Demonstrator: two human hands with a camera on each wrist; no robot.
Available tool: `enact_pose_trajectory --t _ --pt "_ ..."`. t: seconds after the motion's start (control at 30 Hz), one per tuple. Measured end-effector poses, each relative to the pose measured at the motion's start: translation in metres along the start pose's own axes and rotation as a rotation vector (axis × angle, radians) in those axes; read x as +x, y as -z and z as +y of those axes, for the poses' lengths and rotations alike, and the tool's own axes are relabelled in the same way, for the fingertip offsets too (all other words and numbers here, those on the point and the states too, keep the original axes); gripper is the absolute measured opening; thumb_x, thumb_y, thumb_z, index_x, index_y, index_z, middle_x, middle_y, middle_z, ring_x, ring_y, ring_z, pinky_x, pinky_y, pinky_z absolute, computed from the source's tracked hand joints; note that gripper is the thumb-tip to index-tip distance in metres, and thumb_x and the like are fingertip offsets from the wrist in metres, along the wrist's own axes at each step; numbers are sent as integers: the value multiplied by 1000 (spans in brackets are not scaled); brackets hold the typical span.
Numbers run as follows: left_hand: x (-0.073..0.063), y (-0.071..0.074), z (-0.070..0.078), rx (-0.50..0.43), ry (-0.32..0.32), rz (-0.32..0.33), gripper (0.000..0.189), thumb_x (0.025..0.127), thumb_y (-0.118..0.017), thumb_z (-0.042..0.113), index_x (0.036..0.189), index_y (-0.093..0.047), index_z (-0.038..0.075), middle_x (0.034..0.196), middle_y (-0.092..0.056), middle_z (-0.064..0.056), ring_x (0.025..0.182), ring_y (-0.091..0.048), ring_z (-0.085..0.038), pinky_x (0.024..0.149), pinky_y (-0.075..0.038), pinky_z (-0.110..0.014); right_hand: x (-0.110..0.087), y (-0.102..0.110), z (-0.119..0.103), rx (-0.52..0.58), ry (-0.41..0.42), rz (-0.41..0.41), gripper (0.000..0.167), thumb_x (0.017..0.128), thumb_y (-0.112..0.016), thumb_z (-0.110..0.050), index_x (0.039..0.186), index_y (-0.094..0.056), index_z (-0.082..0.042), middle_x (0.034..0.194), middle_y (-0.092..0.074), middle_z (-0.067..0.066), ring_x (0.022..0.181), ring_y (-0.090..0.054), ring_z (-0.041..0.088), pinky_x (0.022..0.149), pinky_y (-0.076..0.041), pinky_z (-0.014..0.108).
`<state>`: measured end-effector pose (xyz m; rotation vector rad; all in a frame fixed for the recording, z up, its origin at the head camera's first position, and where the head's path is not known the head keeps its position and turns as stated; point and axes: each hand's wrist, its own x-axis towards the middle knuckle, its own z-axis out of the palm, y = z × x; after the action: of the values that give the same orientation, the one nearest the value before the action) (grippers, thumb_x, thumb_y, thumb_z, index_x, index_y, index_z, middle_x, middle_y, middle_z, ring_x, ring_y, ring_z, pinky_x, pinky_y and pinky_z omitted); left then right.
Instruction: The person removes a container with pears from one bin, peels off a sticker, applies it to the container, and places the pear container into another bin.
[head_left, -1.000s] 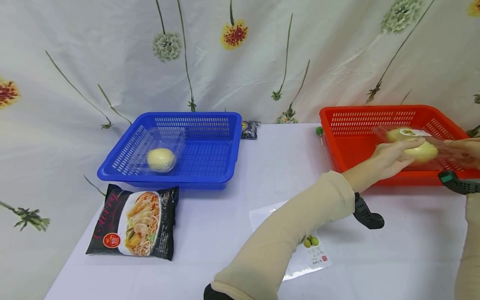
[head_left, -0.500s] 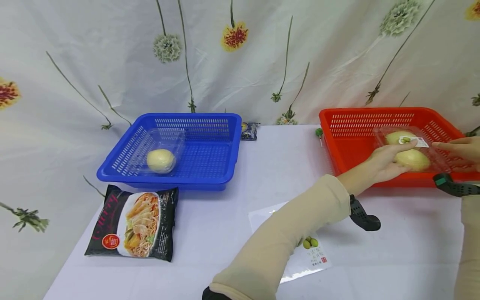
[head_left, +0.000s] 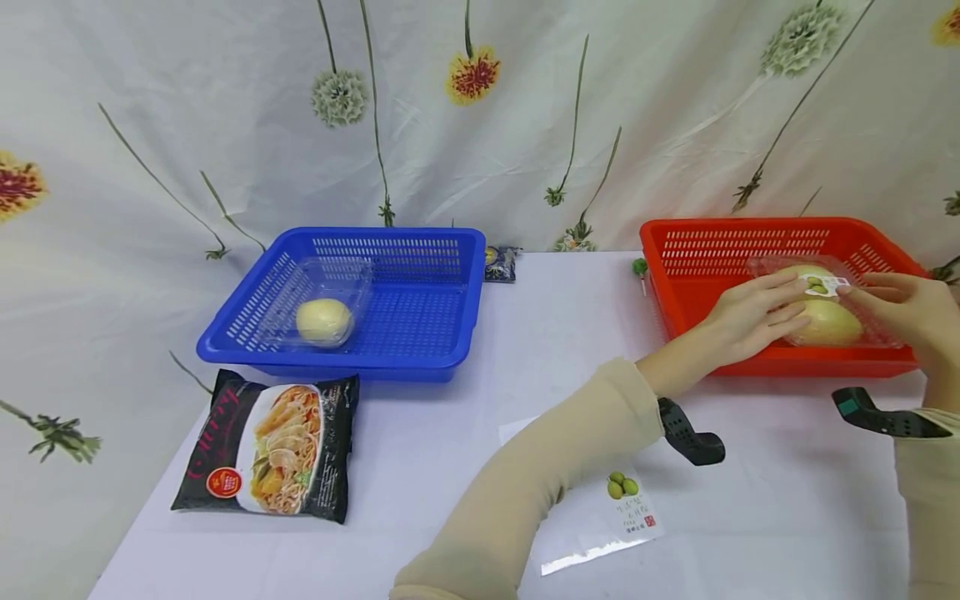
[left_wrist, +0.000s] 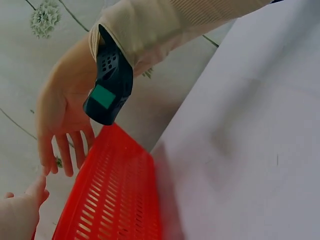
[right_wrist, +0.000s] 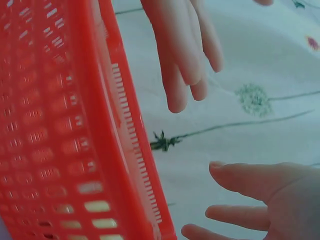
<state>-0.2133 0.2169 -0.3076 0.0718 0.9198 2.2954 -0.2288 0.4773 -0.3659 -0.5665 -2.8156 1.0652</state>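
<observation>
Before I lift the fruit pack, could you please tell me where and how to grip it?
I'd grip the fruit pack by its left and right edges, two-handed from above: it looks wide, two rounded fruits fill its middle, and the red basket's walls surround it.

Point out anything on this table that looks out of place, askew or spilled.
No spill shows. The printed clear packaging lies askew to the table, and the green lollipop sits outside the red basket.
</observation>
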Motion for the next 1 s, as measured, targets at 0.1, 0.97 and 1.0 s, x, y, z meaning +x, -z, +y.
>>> enact_pose_trajectory --t 0.1,0.97,1.0 --pt "-8 9 5 45 -33 5 34 96 -45 -2 129 -55 -1 126 -58 -16 125 -46 -37 104 -34 -50 -11 -7 -11 -9 55 9 89 85 -47 -63 150 -19 -8 149 -23 28 110 -40 44 61 -56 35" --pt "-77 65 54 188 -145 -19 40 97 -48 4 136 -45 -3 133 -51 -23 123 -48 -39 99 -38 -49 -117 -51 -151 133 333 -124 64 94 -52 -39 141 -37 2 132 -45 33 85 -54 5 62 -45 9" --pt "-80 67 55 190 -145 -14 40 97 -48 4 136 -45 -3 134 -50 -23 123 -48 -38 99 -38 -49 -117 -53 -153 136 349 -123 63 94 -53 -39 140 -38 2 131 -46 32 86 -53 4 63 -45 9"
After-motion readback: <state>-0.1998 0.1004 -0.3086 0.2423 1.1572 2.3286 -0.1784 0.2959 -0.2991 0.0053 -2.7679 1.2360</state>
